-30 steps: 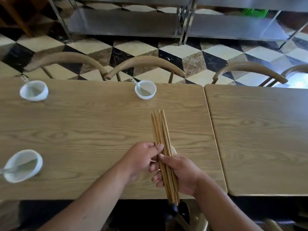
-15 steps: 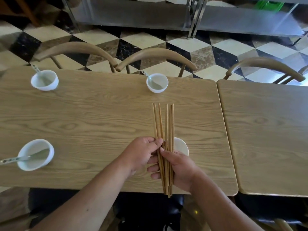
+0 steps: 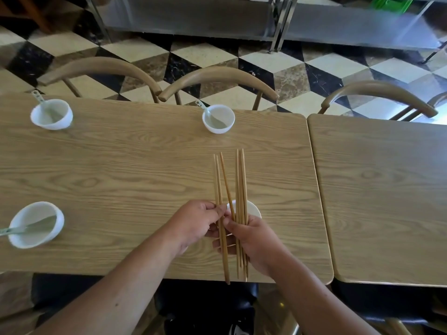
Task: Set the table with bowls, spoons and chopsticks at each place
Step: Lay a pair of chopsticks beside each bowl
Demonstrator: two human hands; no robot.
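Observation:
Over the near edge of the wooden table (image 3: 135, 170) my right hand (image 3: 254, 240) grips a bundle of several wooden chopsticks (image 3: 241, 189), tips pointing away. My left hand (image 3: 196, 222) pinches a pair of chopsticks (image 3: 217, 180) fanned out to the left of that bundle. Under my hands sits a white bowl (image 3: 252, 209), mostly hidden. Three more white bowls each hold a spoon: far left bowl (image 3: 52, 114), far middle bowl (image 3: 219, 118), near left bowl (image 3: 36, 224).
A second wooden table (image 3: 387, 189) adjoins on the right. Three curved wooden chair backs (image 3: 217, 77) line the far side. A metal shelf unit (image 3: 278, 20) stands on the checkered floor beyond. A dark seat (image 3: 205, 305) is below the near edge.
The chopsticks have fanned apart: my left hand has drawn a pair to the left, away from the bundle in my right hand. The view has tilted down and closer.

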